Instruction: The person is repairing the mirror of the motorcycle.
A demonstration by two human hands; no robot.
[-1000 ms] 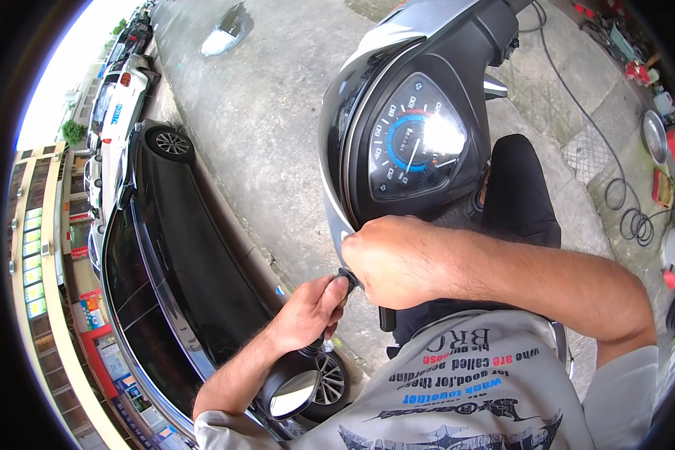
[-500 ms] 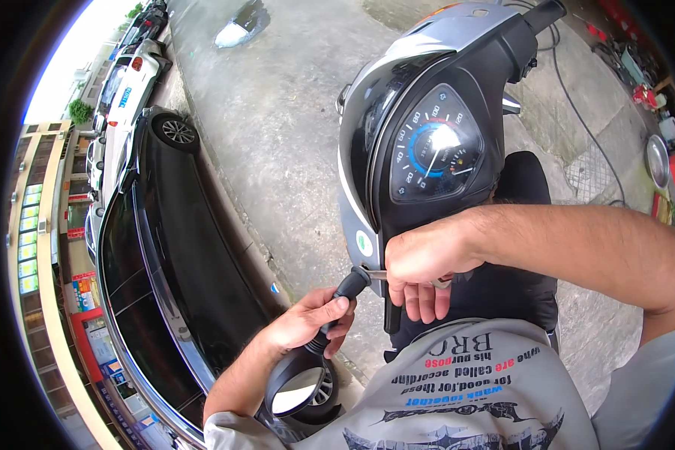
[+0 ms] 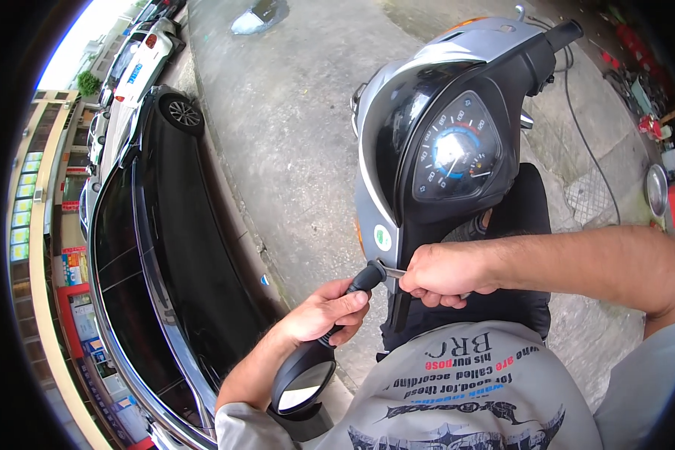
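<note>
My left hand (image 3: 326, 313) is closed round the black stem (image 3: 368, 277) of a scooter's side mirror (image 3: 304, 386), whose round head hangs below the wrist. The stem's upper end meets the handlebar cover of a grey and black scooter (image 3: 382, 184). From the right, my right hand (image 3: 450, 274) grips a metal wrench (image 3: 395, 274). Its exposed end reaches the stem's base; the fingers hide most of the rest. Just beneath lies the black handlebar grip (image 3: 400, 309). Beyond my hands is the round speedometer (image 3: 457, 154) under a clear cover.
A black car (image 3: 180, 262) is parked along the left, with a white car (image 3: 146, 64) farther off. Over the concrete ground at right runs a dark hose (image 3: 589, 139). Tools and a metal bowl (image 3: 656, 189) stand at the far right edge.
My right hand has turned, its fingers going from hanging loosely to curled round the wrench. My left hand keeps its hold on the mirror stem. The scooter appears slightly farther right and lower.
</note>
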